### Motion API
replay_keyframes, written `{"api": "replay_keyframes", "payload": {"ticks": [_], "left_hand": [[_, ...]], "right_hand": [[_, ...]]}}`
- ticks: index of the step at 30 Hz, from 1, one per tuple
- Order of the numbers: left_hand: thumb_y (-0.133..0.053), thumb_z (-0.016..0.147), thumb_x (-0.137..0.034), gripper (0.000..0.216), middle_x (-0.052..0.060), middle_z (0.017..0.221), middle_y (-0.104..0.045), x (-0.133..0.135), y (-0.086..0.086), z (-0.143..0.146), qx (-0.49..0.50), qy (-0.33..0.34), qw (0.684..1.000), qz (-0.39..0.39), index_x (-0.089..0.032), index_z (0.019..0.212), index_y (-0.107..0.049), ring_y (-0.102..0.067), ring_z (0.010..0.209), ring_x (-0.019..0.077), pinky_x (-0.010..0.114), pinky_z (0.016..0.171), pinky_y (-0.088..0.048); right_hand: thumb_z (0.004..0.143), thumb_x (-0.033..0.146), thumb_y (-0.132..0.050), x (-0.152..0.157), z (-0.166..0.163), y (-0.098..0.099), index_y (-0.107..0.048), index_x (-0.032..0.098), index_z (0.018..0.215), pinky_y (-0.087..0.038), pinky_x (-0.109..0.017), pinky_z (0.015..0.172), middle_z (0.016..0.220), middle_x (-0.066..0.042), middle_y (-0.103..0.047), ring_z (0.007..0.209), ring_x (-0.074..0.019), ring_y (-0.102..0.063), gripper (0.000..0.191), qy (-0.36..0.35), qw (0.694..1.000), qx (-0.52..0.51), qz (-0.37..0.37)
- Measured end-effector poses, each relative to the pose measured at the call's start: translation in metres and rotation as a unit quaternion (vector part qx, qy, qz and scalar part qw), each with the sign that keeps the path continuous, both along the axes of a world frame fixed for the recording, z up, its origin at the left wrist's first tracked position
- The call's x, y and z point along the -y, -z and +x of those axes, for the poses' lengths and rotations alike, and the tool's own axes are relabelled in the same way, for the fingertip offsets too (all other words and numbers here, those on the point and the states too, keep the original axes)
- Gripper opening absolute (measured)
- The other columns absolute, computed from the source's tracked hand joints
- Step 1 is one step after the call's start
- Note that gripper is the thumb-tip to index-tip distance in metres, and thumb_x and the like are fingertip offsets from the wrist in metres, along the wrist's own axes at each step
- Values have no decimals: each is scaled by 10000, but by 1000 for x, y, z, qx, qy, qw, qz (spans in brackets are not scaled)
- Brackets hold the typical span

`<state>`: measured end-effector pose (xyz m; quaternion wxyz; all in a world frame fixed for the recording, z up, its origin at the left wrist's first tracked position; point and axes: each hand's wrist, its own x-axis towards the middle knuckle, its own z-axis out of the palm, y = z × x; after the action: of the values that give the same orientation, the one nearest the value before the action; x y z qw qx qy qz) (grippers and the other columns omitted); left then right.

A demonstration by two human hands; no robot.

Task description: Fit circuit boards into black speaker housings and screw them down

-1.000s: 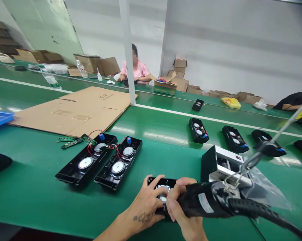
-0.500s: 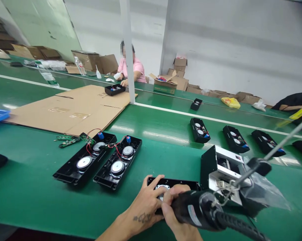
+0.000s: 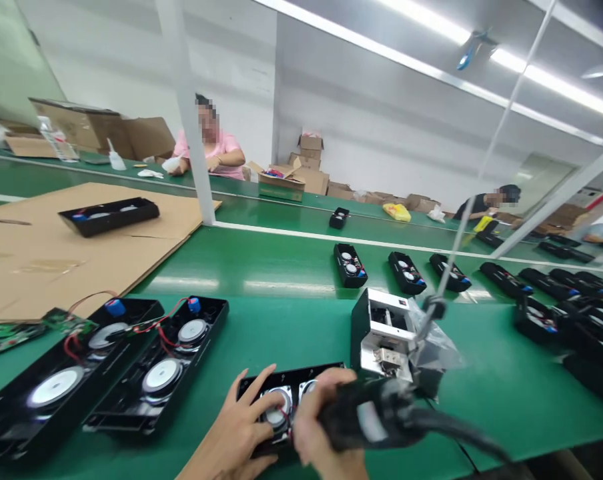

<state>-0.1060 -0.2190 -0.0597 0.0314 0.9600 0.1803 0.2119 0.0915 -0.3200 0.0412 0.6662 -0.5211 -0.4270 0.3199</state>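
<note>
My left hand (image 3: 236, 427) spreads its fingers over a black speaker housing (image 3: 289, 390) on the green belt, holding it steady. The housing lies open, with round silver speakers inside. My right hand (image 3: 321, 427) grips a black electric screwdriver (image 3: 369, 420) above the housing, and a black cord runs from it to the right. The hand and tool hide the bit and the housing's right end. Close to the left lie two open housings (image 3: 156, 380) with red wires and blue parts. Green circuit boards (image 3: 11, 333) sit beyond them.
A silver metal fixture (image 3: 384, 337) and a plastic bag (image 3: 434, 343) stand right of my hands. Several black housings line the belt beyond. A black housing (image 3: 109, 215) lies on a cardboard sheet (image 3: 81, 267). Co-workers sit at the far belt.
My view has turned right and tilted up, showing the ceiling. A black housing has appeared on the cardboard and shifted nearer in view. My hands still hold the same things.
</note>
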Motion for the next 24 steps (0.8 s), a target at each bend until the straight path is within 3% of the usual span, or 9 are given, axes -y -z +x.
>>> {"api": "replay_keyframes", "payload": {"ticks": [2,4,6,8,13,17,20,24], "left_hand": [[-922,852,-314,232,4,1472,-728,-3,-10,-10,13,9,1000,4,-324,1038,-784,-415,1644,421,646,1406,-92],[-871,925,-299,158,33,1470,-731,-3,-20,-16,36,7,999,18,-295,1044,-766,-439,1646,384,605,1429,-85],[-849,963,-305,208,34,1420,-757,-1,-30,-13,53,12,998,21,-294,1145,-748,-496,1618,343,566,1447,-78],[-890,934,-313,336,13,1330,-791,4,-36,2,48,26,999,-3,-297,1223,-718,-572,1557,334,576,1453,-103],[-1034,799,-474,600,10,1175,-820,20,-36,55,-12,14,998,-67,-273,1245,-686,-717,1348,398,707,1351,-364],[-938,913,-570,442,6,1118,-783,28,-31,72,-11,-2,996,-91,-270,1130,-697,-761,1167,314,628,1257,-515],[-972,889,-516,422,12,1124,-754,33,-32,73,14,-22,995,-98,-269,1090,-695,-750,1052,289,604,1176,-574],[-1072,766,-349,534,39,1163,-738,42,-37,75,39,-68,992,-98,-256,1125,-687,-725,1031,319,526,971,-646]], "right_hand": [[1041,454,-746,-3,40,-20,-500,332,1320,-480,-266,508,630,131,-595,471,-134,-533,391,83,992,-58,71],[964,408,-847,-7,87,-35,-524,290,1329,-522,-291,595,631,129,-608,515,-135,-566,501,213,968,-25,132],[921,447,-889,-13,128,-40,-562,244,1276,-527,-325,656,597,128,-622,507,-139,-562,524,328,937,51,106],[899,491,-897,-19,157,-35,-579,228,1221,-526,-345,693,586,119,-636,505,-141,-565,523,358,927,69,94],[864,570,-896,-28,174,-18,-574,236,1069,-502,-340,621,523,100,-607,479,-155,-552,507,303,948,83,53],[848,541,-920,-19,167,-16,-633,210,1141,-436,-299,486,544,94,-587,425,-140,-511,527,207,977,59,-3],[852,537,-921,0,154,-11,-623,219,1188,-418,-287,450,577,104,-561,406,-126,-487,550,152,988,12,-21],[956,373,-858,26,126,-10,-582,281,1346,-408,-253,467,612,118,-536,427,-104,-491,486,100,987,-122,37]]}}
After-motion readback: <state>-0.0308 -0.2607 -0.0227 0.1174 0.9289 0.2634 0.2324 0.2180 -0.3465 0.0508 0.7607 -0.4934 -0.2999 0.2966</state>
